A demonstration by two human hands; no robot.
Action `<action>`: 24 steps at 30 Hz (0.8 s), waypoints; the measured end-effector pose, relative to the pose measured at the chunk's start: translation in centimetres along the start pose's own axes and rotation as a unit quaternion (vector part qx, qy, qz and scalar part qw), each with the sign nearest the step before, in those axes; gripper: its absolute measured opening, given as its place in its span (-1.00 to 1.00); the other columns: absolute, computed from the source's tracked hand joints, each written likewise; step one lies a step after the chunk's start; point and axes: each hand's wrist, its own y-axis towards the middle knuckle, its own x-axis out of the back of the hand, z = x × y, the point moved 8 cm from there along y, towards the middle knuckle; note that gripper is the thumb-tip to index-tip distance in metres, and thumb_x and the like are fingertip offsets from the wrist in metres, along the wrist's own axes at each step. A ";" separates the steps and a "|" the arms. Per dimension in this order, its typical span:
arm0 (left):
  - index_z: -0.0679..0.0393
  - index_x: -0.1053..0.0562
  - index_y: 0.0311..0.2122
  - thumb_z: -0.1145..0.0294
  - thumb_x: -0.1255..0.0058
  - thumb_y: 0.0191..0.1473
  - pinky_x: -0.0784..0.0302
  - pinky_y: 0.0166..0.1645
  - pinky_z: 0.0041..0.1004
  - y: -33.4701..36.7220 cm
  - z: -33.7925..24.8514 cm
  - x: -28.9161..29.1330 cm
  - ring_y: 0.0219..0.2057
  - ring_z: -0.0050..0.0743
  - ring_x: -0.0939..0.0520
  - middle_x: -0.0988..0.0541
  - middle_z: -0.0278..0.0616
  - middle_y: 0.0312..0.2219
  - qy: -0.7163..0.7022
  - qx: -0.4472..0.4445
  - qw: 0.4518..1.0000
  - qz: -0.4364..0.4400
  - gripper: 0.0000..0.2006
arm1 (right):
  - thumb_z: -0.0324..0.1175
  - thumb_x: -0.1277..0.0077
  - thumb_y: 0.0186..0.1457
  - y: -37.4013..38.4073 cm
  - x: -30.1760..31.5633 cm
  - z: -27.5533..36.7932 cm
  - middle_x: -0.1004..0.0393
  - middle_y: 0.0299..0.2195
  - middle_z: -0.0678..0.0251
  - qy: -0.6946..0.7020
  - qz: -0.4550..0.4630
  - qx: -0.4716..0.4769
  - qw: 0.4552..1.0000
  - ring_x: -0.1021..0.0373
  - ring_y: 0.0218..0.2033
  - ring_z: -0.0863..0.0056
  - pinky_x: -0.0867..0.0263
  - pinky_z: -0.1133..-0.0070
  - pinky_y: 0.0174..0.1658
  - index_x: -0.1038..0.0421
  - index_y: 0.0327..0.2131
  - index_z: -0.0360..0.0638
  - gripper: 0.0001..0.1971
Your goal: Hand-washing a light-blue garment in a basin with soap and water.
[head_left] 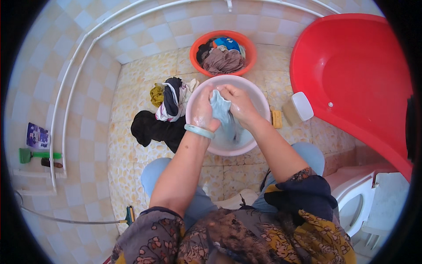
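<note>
Over a pale pink basin [192, 93] of cloudy water, both my hands grip a wet, light blue cloth [223, 113]. Its upper edge is bunched between my fingers, and the rest hangs down into the water. My left hand [204, 108], with a pale bangle on its wrist, closes on the cloth's left side. My right hand [238, 102] pinches the upper right edge, its fingers curled. Both hands look wet and a little soapy. Right of the basin, a yellow bar of soap [276, 119] lies on the floor.
An orange-red basin [252, 55] of clothes stands behind. Dark, white and mustard clothes [154, 127] lie on the floor at left. A white-lidded container [302, 107] stands beside a large red tub [351, 75] at right. A toilet [358, 202] is at lower right; a floor brush [129, 215], lower left.
</note>
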 end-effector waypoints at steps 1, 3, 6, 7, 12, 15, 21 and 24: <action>0.10 -0.41 -0.30 0.24 0.19 0.15 -0.48 -0.30 -0.46 0.3 -0.5 0.5 -0.40 -0.46 -0.56 -0.52 -0.29 -0.46 -0.001 -0.005 1.000 -0.002 -0.81 | -0.31 0.05 0.08 -0.6 -1.1 0.5 -0.47 -0.36 0.32 -0.003 0.037 -0.020 0.999 -0.38 -0.34 0.59 -0.28 0.58 -0.25 -0.39 -0.22 -0.26 -0.75; 0.06 -0.36 -0.45 0.22 0.17 0.15 -0.42 -0.43 -0.52 0.7 -2.5 2.7 -0.54 -0.53 -0.48 -0.42 -0.38 -0.61 0.026 -0.093 0.994 -0.055 -0.80 | -0.30 0.04 0.09 -1.3 -2.2 1.0 -0.45 -0.34 0.33 -0.007 0.079 -0.041 0.996 -0.36 -0.32 0.60 -0.28 0.60 -0.24 -0.38 -0.20 -0.31 -0.72; 0.01 -0.23 -0.63 0.19 0.17 0.15 -0.30 -0.53 -0.54 -0.4 -4.1 2.3 -0.65 -0.59 -0.34 -0.28 -0.41 -0.71 0.078 -0.146 0.977 -0.131 -0.68 | -0.42 0.09 0.08 -1.8 -2.7 1.0 -0.41 -0.28 0.35 -0.050 0.137 -0.022 0.989 -0.33 -0.36 0.68 -0.27 0.67 -0.27 -0.37 -0.21 -0.27 -0.80; 0.01 -0.19 -0.66 0.18 0.18 0.14 -0.26 -0.54 -0.52 -0.5 -4.6 2.7 -0.66 -0.60 -0.32 -0.26 -0.40 -0.70 0.102 -0.167 0.967 -0.162 -0.65 | -0.40 0.06 0.07 -1.8 -2.7 1.3 -0.43 -0.32 0.33 -0.095 0.139 0.018 0.986 -0.35 -0.37 0.64 -0.28 0.65 -0.30 -0.37 -0.20 -0.30 -0.77; 0.10 -0.28 -0.62 0.16 0.20 0.14 -0.30 -0.42 -0.51 0.2 -5.7 2.7 -0.59 -0.60 -0.34 -0.30 -0.36 -0.66 0.337 -0.194 0.906 -0.167 -0.66 | -0.40 0.07 0.05 -2.4 -2.5 1.9 -0.46 -0.38 0.33 -0.126 0.114 -0.041 0.985 -0.38 -0.41 0.61 -0.32 0.61 -0.39 -0.37 -0.22 -0.33 -0.76; 0.16 -0.36 -0.52 0.16 0.23 0.15 -0.29 -0.35 -0.52 -0.3 -5.2 2.1 -0.51 -0.60 -0.37 -0.35 -0.33 -0.57 0.211 -0.246 0.928 -0.181 -0.68 | -0.44 0.13 0.08 -1.3 -0.5 1.8 -0.45 -0.40 0.40 0.053 0.032 -0.061 0.996 -0.39 -0.44 0.65 -0.31 0.62 -0.44 -0.35 -0.25 -0.27 -0.83; 0.28 -0.42 -0.14 0.30 0.28 0.18 -0.34 -0.15 -0.53 -1.9 -1.5 -1.9 -0.26 -0.58 -0.45 -0.49 -0.28 -0.27 0.267 -0.172 0.948 -0.003 -0.69 | -0.45 0.18 0.11 -0.6 1.0 1.8 -0.45 -0.40 0.34 0.178 -0.026 -0.057 0.982 -0.42 -0.40 0.57 -0.39 0.56 -0.33 -0.35 -0.25 -0.27 -0.84; 0.29 -0.41 -0.08 0.39 0.24 0.17 -0.36 -0.15 -0.56 -2.2 -1.1 -1.2 -0.26 -0.64 -0.46 -0.50 -0.28 -0.27 0.312 -0.188 0.931 -0.001 -0.71 | -0.43 0.15 0.11 -0.3 0.9 1.7 -0.45 -0.40 0.31 0.202 -0.038 -0.032 0.978 -0.41 -0.41 0.58 -0.40 0.59 -0.39 -0.37 -0.32 -0.26 -0.87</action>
